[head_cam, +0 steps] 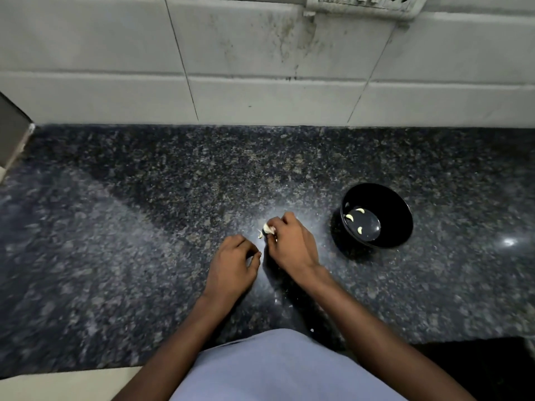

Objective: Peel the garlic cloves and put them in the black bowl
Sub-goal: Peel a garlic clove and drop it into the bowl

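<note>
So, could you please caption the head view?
Right hand holds garlic beside black bowl containing three peeled cloves.

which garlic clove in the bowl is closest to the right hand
The leftmost clove in the black bowl: it lies nearest the right hand; the other two sit farther right.

Two hands work over one dark speckled granite counter (144,227): the left hand (233,266) at 6 o'clock, the right hand (289,244) just beside it toward 3 o'clock. One small clump of unpeeled garlic (267,228) shows at the right fingertips; how many cloves it holds cannot be told. One black bowl (396,209) sits at 3 o'clock, with three peeled cloves (359,230) inside. One switch plate (366,4) hangs at 1 o'clock.
</note>
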